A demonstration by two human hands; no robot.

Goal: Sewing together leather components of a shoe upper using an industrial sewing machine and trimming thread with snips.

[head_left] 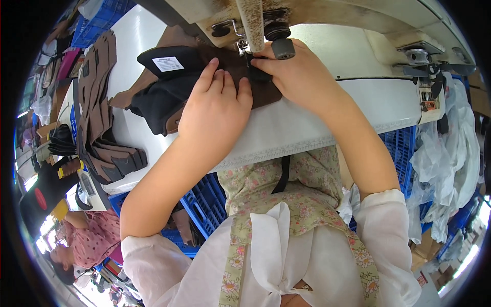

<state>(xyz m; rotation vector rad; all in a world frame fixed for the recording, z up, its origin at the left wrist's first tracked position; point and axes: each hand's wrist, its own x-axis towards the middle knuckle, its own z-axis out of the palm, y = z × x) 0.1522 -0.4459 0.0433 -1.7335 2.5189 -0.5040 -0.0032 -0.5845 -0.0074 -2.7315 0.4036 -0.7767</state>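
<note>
while the left hand (217,105) lies nearly flat on brown-and-black fabric (176,84), the right hand (300,74) curls close by, grip hidden from me | fabric: at the presser foot (243,49) | risk: careless push — pinched fingertips (258,63); loose black folds (156,105) — snagging

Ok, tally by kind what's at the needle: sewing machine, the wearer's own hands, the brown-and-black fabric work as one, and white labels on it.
Sewing machine: 1
Wearer's hands: 2 (left hand, right hand)
Brown-and-black fabric work: 1
White label: 1
Total: 5
</note>
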